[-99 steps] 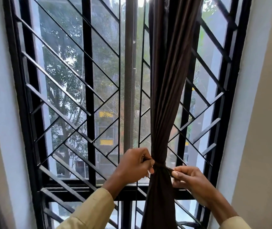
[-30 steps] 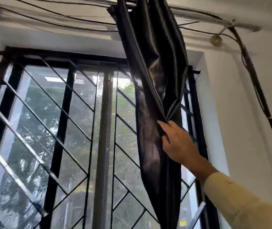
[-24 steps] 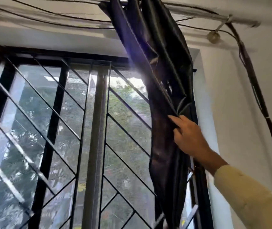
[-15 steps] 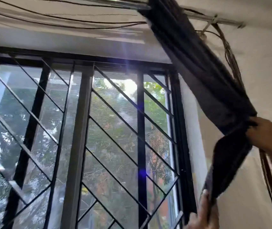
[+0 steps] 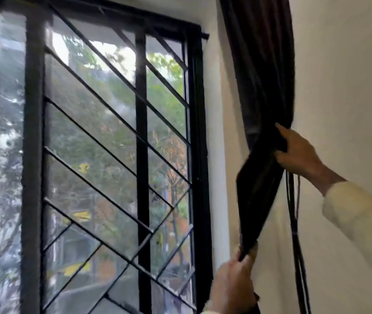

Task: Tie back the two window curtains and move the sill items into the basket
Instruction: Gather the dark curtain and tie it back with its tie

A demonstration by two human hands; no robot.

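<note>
The dark curtain (image 5: 262,64) hangs down from the top of the picture. It is on the right side of the window (image 5: 117,123), in front of the pale wall (image 5: 343,87). It is all bunched up into one thick strip and does not cover the glass.

The right hand (image 5: 298,152) holds the curtain about halfway down. Its fingers (image 5: 281,138) curl round the bunched cloth from the wall side, and the cloth is squeezed narrow there. Above this hand the curtain hangs almost straight. Below it, the cloth slants down and to the left.

The left hand (image 5: 232,284) is lower, near the bottom of the picture. It is just beside the right edge of the window frame. Its fingers (image 5: 249,251) and thumb pinch the lower part of the curtain, which comes to a thin point there. So the cloth runs from one hand to the other, with the right hand up high and the left hand down low.

A cream sleeve (image 5: 357,218) covers the right arm. Thin dark cables (image 5: 293,223) hang down the wall under the right hand, just beside the curtain. The window has black bars (image 5: 142,132), some straight and some slanted. Green trees (image 5: 167,71) show through the glass. The picture is a bit blurry.
</note>
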